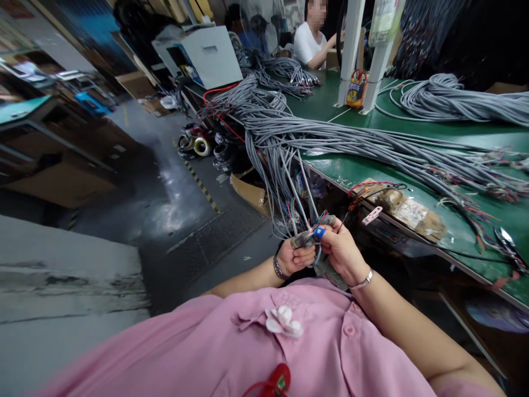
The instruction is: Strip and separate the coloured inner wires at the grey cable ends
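My left hand is closed, with grey covers over its fingertips, pinching the end of a grey cable. Close beside it, my right hand is also closed, with a blue wrap on the thumb. It pinches thin coloured wires that fan out of the cable end. Which single strands each hand grips is too small to tell. Just behind the left hand, more bared wires stick up from neighbouring cables. A thick bundle of grey cables hangs over the table edge in front of both hands.
Long grey cables lie across the green table. Near the front edge are a taped wooden block and a pair of pliers. A white box stands at the back, with a person behind the table. Wire spools lie on the floor.
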The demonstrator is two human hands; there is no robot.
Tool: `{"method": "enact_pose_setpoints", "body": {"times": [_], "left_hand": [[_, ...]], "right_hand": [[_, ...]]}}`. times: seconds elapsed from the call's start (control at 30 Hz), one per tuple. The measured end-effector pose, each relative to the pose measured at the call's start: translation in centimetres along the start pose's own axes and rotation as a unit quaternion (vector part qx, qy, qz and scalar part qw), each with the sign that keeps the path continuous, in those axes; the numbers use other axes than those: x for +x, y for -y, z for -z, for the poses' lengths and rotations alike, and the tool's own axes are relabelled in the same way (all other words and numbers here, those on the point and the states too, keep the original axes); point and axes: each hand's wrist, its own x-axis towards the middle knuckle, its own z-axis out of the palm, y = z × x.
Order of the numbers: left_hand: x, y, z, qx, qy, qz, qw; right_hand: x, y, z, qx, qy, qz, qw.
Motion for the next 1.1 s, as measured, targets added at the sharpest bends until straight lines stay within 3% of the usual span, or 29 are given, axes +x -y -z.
{"method": "enact_pose_setpoints", "body": {"times": [0.23, 0.3, 0.37, 0.47, 0.53, 0.7, 0.8, 0.97, 1.03, 1.1], "left_hand": [[0.0, -0.1, 0.3, -0.005, 0.002, -0.015, 1.0], [0.0, -0.4, 0.3, -0.008, -0.008, -0.026, 1.0], [0.0, -0.6, 0.2, -0.014, -0.022, -0.035, 0.999], [0.1, -0.8, 0.2, -0.016, -0.036, -0.032, 0.999], [0.2, -0.7, 0.2, -0.005, -0.032, -0.021, 0.999], [0.5, -0.4, 0.3, 0.047, -0.022, 0.027, 0.998], [0.5, -0.8, 0.4, 0.087, -0.014, 0.05, 0.995], [0.6, -2.4, 0.2, 0.205, -0.001, 0.064, 0.977], [0.9, -3.2, -0.2, 0.284, 0.023, 0.081, 0.955], [1.3, -4.0, -0.8, 0.358, 0.052, 0.071, 0.929]], "right_hand": [[0.5, -1.0, 0.7, -0.054, -0.02, -0.056, 0.997], [0.5, -1.3, 1.4, -0.107, -0.037, -0.016, 0.993], [0.2, -1.5, 2.2, -0.166, -0.06, 0.078, 0.981], [-0.9, -1.2, 3.0, -0.246, -0.07, 0.243, 0.936], [-1.9, -0.8, 3.0, -0.299, -0.041, 0.301, 0.905], [-2.8, 0.0, 1.9, -0.438, 0.059, 0.292, 0.848], [-2.3, 0.3, 2.4, -0.483, 0.106, 0.322, 0.808], [-2.0, 1.6, 6.7, -0.555, 0.185, 0.329, 0.741], [-2.1, 1.9, 9.4, -0.582, 0.142, 0.304, 0.741], [-2.3, 1.8, 12.2, -0.576, 0.03, 0.283, 0.766]]}}
